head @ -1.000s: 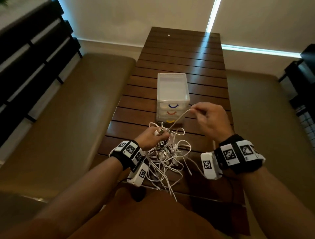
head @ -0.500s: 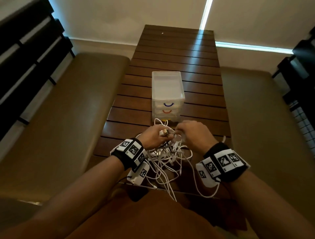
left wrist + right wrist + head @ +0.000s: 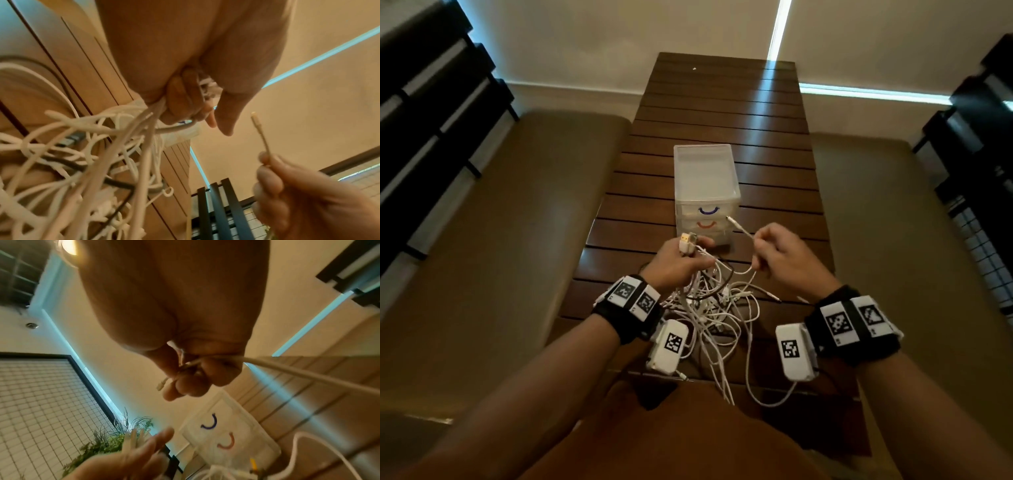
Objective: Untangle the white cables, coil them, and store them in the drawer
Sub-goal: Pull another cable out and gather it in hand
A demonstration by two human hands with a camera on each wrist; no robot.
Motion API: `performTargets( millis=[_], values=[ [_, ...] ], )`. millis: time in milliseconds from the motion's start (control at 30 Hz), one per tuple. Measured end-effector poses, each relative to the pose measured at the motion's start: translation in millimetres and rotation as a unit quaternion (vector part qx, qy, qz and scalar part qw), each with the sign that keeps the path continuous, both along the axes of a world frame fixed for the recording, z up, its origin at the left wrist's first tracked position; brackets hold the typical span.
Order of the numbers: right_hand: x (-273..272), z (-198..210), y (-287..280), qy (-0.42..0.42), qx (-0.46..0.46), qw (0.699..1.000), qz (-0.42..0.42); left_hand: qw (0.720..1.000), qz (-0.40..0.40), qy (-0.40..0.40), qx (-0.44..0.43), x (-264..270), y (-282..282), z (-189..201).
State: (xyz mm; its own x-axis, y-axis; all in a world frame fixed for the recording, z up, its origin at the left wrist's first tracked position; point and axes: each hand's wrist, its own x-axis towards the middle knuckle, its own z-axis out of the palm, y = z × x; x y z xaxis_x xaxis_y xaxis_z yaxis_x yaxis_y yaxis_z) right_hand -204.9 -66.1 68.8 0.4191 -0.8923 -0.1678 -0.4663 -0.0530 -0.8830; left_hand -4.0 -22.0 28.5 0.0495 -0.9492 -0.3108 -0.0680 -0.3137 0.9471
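Left hand [image 3: 677,263] grips cables [image 3: 717,308]; ends seemingly buried.

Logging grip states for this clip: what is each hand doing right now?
Left hand: grips a bunch of white cables, plugs sticking up.
Right hand: pinches one cable end.

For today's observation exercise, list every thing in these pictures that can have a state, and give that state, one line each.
Left hand: grips a bunch of cable ends, plugs sticking up.
Right hand: pinches one thin white cable near its small plug.
Pile of white cables: tangled, uncoiled, on the slatted brown wooden table.
Translucent plastic drawer unit: upright, visible drawers closed.
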Motion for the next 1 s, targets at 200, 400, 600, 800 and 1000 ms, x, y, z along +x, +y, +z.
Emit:
performTargets(
  millis=[200,400,600,800,1000],
  values=[
    [5,-15,28,-0.084,0.091,0.992,0.01,0.986,-0.06,0.158,0.004,-13,-1,5],
    [11,-19,44,-0.116,0.117,0.986,-0.01,0.982,-0.062,0.175,0.022,-45,0,21],
    [-39,-30,56,0.032,0.103,0.993,0.049,0.98,-0.043,0.193,0.004,-54,-16,31],
    [-145,-100,113,0.286,0.249,0.925,0.04,0.949,-0.059,0.3,0.077,-43,-29,33],
    [-124,-88,139,-0.051,0.293,0.947,-0.119,0.958,-0.223,0.144,0.107,-41,-26,29]
  ],
)
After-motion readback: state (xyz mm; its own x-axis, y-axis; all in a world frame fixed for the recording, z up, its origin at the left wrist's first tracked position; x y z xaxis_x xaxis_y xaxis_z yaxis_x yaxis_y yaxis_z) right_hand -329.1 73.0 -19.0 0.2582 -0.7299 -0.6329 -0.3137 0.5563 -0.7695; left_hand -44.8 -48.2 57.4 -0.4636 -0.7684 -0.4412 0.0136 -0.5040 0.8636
